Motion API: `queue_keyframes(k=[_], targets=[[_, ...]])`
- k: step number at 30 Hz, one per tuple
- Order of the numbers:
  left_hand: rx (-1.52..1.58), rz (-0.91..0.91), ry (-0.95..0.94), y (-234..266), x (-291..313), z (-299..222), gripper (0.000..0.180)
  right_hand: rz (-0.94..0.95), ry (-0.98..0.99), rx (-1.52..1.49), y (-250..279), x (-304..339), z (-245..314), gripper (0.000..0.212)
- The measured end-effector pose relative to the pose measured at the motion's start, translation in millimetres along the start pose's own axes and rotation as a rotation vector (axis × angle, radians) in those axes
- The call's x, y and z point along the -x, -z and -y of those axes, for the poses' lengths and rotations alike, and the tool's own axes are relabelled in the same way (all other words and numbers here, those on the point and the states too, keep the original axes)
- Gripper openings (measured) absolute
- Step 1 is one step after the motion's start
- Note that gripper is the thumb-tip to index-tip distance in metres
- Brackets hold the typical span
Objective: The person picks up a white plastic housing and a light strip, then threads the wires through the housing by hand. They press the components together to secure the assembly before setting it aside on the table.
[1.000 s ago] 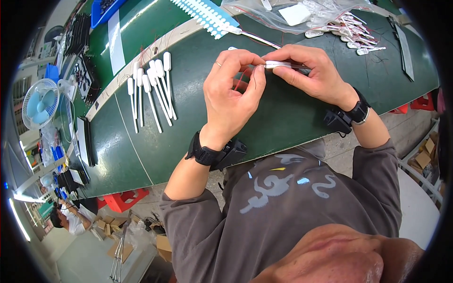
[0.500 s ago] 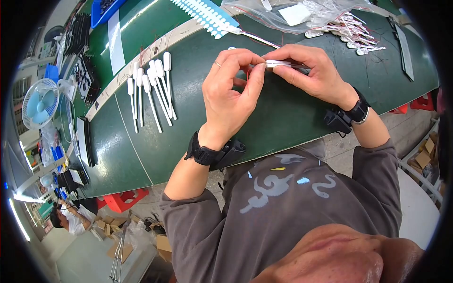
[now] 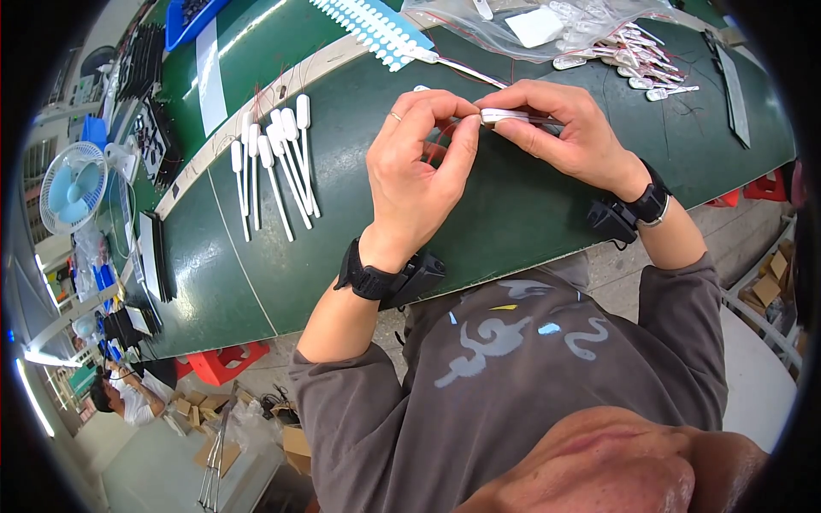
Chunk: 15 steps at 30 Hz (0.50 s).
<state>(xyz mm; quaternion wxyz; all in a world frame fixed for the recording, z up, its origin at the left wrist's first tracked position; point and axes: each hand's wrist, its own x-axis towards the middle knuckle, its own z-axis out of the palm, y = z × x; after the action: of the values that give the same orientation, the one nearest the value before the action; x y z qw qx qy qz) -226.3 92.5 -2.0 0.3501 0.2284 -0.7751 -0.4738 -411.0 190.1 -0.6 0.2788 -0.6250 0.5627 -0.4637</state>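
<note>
Between my two hands is a slim white plastic piece (image 3: pixel 503 114) with a rounded end. My right hand (image 3: pixel 564 128) pinches it between thumb and forefinger, and its thin stem runs back under that palm. My left hand (image 3: pixel 415 171) is closed at the piece's rounded end, thumb and forefinger together. A thin red wire (image 3: pixel 438 135) loops by the left fingers; whatever their tips grip is too small to make out. Just beyond the hands, another white stemmed piece (image 3: pixel 462 68) lies beside a blue sheet of white stickers (image 3: pixel 376 36).
Several white paddle-shaped pieces with long stems (image 3: pixel 291 162) lie side by side on the green table (image 3: pixel 342 282) at left. A clear plastic bag (image 3: pixel 479 30) and a heap of wired white pieces (image 3: pixel 629 60) are at far right, near a dark strip (image 3: pixel 729 90).
The white piece has turned very slightly in my fingers, and more of the red wire shows by the left hand. Otherwise both hands keep their place.
</note>
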Motion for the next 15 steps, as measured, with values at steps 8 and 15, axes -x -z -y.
queue_keyframes(k=[8, 15], targets=[[-0.098, -0.055, -0.132, -2.5, -3.1, 1.5, 0.01, -0.003, -0.002, -0.018, -0.3, 0.5, -2.0, 0.024], [-0.165, -0.046, -0.242, -1.0, -4.7, 4.6, 0.012, 0.019, -0.028, -0.022, 2.0, -0.3, 0.9, 0.024]])
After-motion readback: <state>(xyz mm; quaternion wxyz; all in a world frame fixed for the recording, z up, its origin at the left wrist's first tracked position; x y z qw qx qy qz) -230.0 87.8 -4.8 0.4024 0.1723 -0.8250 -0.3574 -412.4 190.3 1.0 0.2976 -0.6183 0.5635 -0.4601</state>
